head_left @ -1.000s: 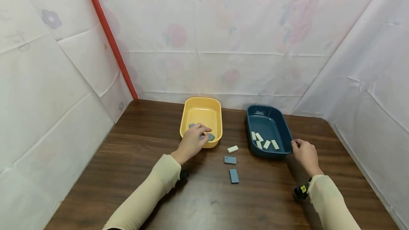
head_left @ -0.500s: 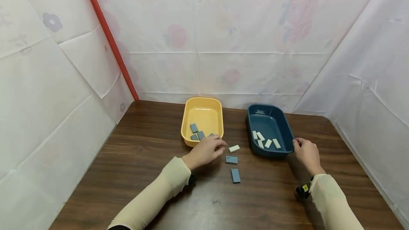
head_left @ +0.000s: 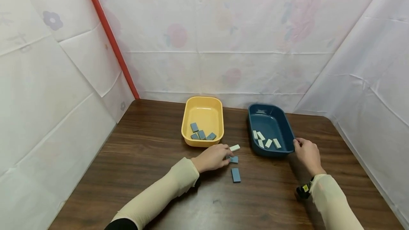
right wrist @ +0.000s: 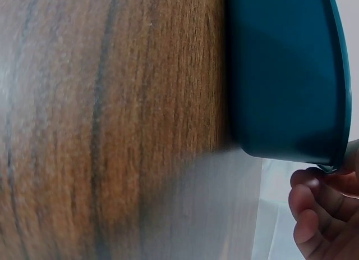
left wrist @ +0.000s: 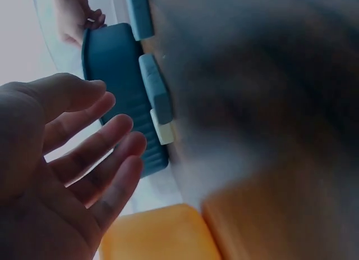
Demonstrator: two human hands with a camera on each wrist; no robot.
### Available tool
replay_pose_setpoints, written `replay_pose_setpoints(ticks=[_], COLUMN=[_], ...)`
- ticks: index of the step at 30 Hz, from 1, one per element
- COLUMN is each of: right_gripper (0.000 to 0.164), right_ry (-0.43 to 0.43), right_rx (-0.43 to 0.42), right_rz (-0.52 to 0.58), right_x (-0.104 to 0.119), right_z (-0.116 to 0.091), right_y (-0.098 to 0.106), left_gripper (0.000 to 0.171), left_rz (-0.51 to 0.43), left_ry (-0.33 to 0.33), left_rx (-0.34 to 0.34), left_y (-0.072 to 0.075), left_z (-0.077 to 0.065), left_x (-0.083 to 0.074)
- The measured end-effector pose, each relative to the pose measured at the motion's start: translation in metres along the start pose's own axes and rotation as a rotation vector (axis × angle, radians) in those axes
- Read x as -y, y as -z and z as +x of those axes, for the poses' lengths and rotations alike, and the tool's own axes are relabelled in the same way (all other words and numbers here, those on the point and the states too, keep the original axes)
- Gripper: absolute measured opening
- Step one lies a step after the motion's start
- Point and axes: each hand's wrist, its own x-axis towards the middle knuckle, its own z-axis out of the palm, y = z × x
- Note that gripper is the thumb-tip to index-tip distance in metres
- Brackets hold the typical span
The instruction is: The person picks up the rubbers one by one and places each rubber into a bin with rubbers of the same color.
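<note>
My left hand [head_left: 212, 158] hovers over the table with its fingertips at a blue-grey domino-like block [head_left: 234, 159]. In the left wrist view the fingers are loosely bent, apart from the block [left wrist: 156, 90], holding nothing. Just beyond lies a cream block [head_left: 235, 148]; nearer me is another blue-grey block [head_left: 235, 175]. My right hand [head_left: 308, 156] pinches the near right corner of a dark blue tray [head_left: 270, 154], thumb and fingers on its rim in the right wrist view. Several cream blocks [head_left: 277, 143] lie inside that tray.
A yellow tray [head_left: 202, 143] stands at the back left with several blue-grey blocks [head_left: 194, 127] in its near half. The brown wooden table [head_left: 153, 134] meets white patterned sheeting [head_left: 204, 38] at the back and sides. A red pole [head_left: 110, 36] leans at the back left.
My left hand has moved from above the yellow tray rightward and nearer to me, down to the middle blue-grey block. My right hand keeps its hold on the blue tray's corner.
</note>
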Motion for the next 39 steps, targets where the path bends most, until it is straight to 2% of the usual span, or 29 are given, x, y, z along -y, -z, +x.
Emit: replay_pose_setpoints(ticks=[7, 14, 21, 29, 39], right_gripper=[0.038, 0.039, 0.038, 0.038, 0.040], right_ry=[-0.006, -0.025, -0.027, 0.001, -0.017], right_rx=[0.017, 0.043, 0.042, 0.050, 0.066], right_rz=[-0.004, -0.006, -0.007, -0.021, -0.012], right_x=[0.001, 0.002, 0.001, 0.000, 0.000], right_z=[0.000, -0.002, -0.002, -0.001, -0.002], right_y=[0.001, 0.000, 0.000, 0.000, 0.001], left_gripper=[0.025, 0.027, 0.023, 0.016, 0.022], left_rz=[0.035, 0.067, 0.129, 0.132, 0.147], left_ry=[-0.026, -0.024, -0.040, -0.002, 0.017], left_rx=[0.038, 0.076, 0.090, 0.086, 0.086], left_y=[-0.004, -0.006, -0.008, -0.008, -0.010], left_z=[0.002, 0.004, 0.014, 0.019, 0.020], left_x=[-0.001, -0.001, -0.002, -0.004, -0.007])
